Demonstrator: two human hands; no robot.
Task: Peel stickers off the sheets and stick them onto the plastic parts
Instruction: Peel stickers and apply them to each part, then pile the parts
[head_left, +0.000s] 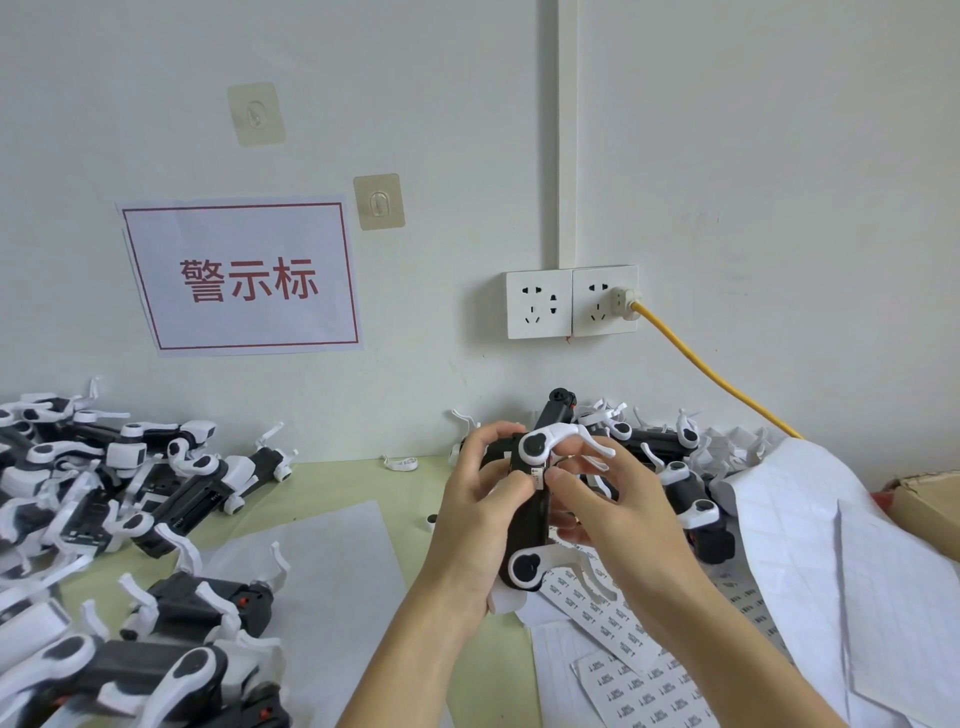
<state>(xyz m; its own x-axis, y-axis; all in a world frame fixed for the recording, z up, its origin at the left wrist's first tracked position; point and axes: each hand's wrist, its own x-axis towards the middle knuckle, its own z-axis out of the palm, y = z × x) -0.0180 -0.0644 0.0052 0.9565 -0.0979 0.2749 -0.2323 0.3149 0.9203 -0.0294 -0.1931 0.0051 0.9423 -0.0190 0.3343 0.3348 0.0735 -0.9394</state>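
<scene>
While the head camera looks down at the work table (415, 483), both hands are raised above it and hold 1 black and white plastic part (527, 514) between them. The left hand (480, 512) grips the part from the left side, with its fingers curled over the top edge and the thumb lying on the black body. The right hand (618, 506) comes from the right side; its thumb and forefinger pinch a small white sticker (538, 478) against the black body, just under the upper white arm of the part. The other fingers of this hand are curled loosely behind the part.

Under the right forearm lie 2 sticker sheets (631, 670) with rows of small printed labels, and beside them, further right, a large white backing sheet (810, 525) with an empty grid hangs over the table edge. A blank white sheet (322, 561) lies flat on the green table surface near the left forearm.

On the left side of the table is a big pile of plastic parts (119, 499), and a smaller pile (675, 462) sits behind the hands against the wall. On the wall are a paper sign (241, 275) with red characters, 2 adhesive hooks (379, 201), and a double socket (571, 301) with a yellow cable (711, 371) plugged in.
</scene>
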